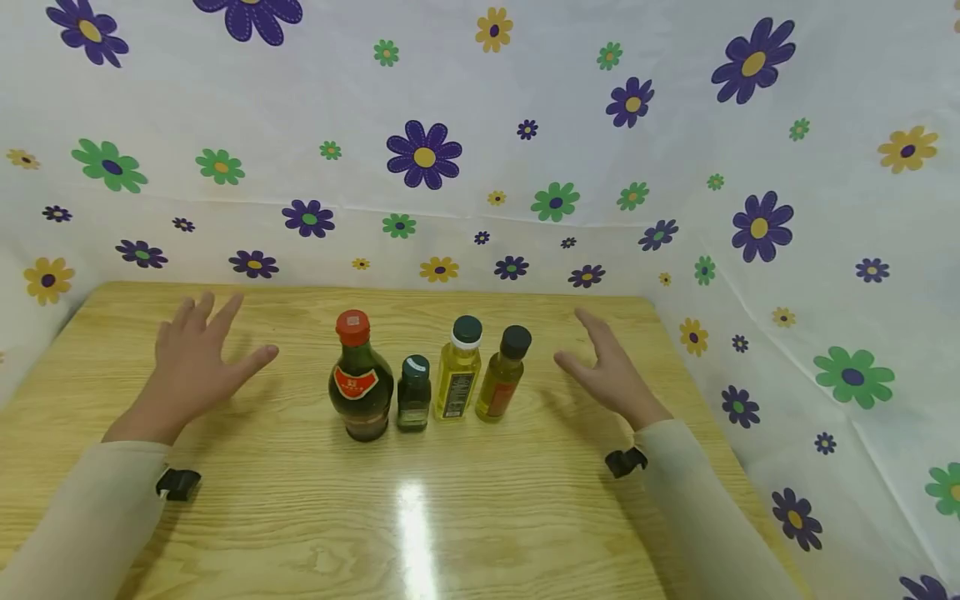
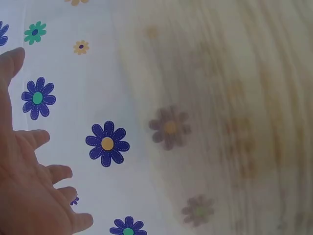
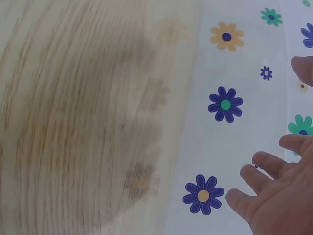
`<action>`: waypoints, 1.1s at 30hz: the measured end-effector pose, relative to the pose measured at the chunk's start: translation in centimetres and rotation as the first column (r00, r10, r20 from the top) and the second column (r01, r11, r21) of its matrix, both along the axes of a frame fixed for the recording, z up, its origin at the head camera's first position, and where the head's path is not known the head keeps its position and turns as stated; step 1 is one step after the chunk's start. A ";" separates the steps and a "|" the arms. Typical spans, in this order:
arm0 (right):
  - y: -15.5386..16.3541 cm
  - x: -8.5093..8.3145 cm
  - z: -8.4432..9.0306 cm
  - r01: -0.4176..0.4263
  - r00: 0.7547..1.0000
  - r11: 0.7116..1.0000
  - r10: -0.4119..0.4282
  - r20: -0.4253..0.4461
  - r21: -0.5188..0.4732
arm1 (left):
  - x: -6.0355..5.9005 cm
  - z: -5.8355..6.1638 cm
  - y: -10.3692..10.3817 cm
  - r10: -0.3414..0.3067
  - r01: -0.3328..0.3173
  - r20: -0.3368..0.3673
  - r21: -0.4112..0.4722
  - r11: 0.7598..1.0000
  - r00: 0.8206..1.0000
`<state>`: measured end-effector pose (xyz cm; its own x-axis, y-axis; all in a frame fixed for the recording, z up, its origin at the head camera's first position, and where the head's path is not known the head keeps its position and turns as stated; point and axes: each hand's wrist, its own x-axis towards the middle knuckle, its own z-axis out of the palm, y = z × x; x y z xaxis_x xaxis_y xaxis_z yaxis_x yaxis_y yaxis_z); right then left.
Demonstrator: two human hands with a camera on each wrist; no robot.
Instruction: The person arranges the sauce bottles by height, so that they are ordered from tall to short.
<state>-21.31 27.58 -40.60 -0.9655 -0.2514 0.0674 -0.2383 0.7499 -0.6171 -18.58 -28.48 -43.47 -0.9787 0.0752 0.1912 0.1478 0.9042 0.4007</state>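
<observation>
Side by side in the middle of the table stand a large dark bottle with a red cap (image 1: 362,387), a small dark bottle with a dark green cap (image 1: 413,400), a yellow oil bottle with a white-ringed green cap (image 1: 458,375) and a slim oil bottle with a black cap (image 1: 501,383). To their left, my left hand (image 1: 197,362) is held over the table, fingers spread and nothing in it. On the other side my right hand (image 1: 611,375) is held with thumb and fingers apart, nearest to the slim bottle and not touching it. Both wrist views show empty palms.
The wooden table (image 1: 300,517) has a glossy top with a bright reflection near its front. A white cloth with printed flowers (image 1: 465,100) hangs behind it and along the right side. Black straps circle both wrists over the sleeves.
</observation>
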 end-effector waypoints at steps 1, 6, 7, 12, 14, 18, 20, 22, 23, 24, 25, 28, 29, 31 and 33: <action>-0.1 0.1 0.1 -0.013 1.000 1.000 0.013 0.006 -0.025 | 0.2 0.2 0.1 -0.014 0.014 0.017 0.024 1.000 1.000; -0.7 0.7 0.4 -0.114 0.991 0.976 0.123 0.042 -0.188 | 1.1 1.0 0.9 -0.115 0.087 0.121 0.212 0.973 0.986; -0.9 0.9 0.6 -0.139 0.986 0.964 0.155 0.057 -0.226 | 1.2 1.1 1.1 -0.137 0.098 0.140 0.253 0.963 0.981; -2.6 2.4 1.8 -0.228 0.950 0.897 0.290 0.117 -0.379 | 2.0 1.4 2.2 -0.239 0.143 0.181 0.424 0.894 0.954; -3.3 2.9 2.2 -0.244 0.938 0.869 0.324 0.123 -0.430 | 2.3 1.5 2.7 -0.282 0.169 0.170 0.484 0.858 0.944; -4.4 3.4 2.0 -0.271 0.928 0.826 0.361 0.094 -0.494 | 3.1 1.2 3.6 -0.358 0.230 0.130 0.560 0.796 0.924; -4.9 3.5 1.7 -0.285 0.926 0.812 0.370 0.072 -0.509 | 3.4 0.8 4.1 -0.379 0.246 0.121 0.575 0.780 0.917; -5.3 3.6 1.4 -0.294 0.928 0.807 0.370 0.050 -0.512 | 3.8 0.4 4.6 -0.396 0.251 0.119 0.601 0.759 0.910; -5.5 3.6 1.2 -0.297 0.928 0.806 0.369 0.042 -0.511 | 3.9 0.3 4.9 -0.403 0.252 0.120 0.614 0.748 0.907; -5.7 3.7 1.0 -0.298 0.929 0.805 0.367 0.037 -0.512 | 4.1 0.2 5.2 -0.410 0.253 0.119 0.625 0.739 0.904; -5.8 3.7 0.8 -0.297 0.930 0.804 0.366 0.035 -0.515 | 4.2 0.1 5.5 -0.417 0.255 0.118 0.633 0.731 0.901; -6.2 3.9 0.3 -0.291 0.932 0.805 0.361 0.038 -0.517 | 4.4 -0.2 6.5 -0.434 0.273 0.101 0.644 0.714 0.895; -6.3 3.9 0.1 -0.290 0.933 0.806 0.358 0.036 -0.516 | 4.4 -0.2 6.9 -0.432 0.280 0.091 0.639 0.716 0.897; -6.4 4.0 -0.1 -0.289 0.935 0.809 0.353 0.029 -0.512 | 4.5 -0.2 7.5 -0.427 0.297 0.064 0.625 0.722 0.902; -6.7 4.0 -0.2 -0.289 0.938 0.813 0.346 0.020 -0.506 | 4.5 -0.2 8.1 -0.416 0.308 0.033 0.618 0.723 0.909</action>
<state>-17.32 20.91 -40.84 -0.8457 -0.5073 0.1655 -0.3221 0.2380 -0.9163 -14.07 -20.37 -43.70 -0.9200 0.3557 0.1646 0.3006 0.3709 0.8786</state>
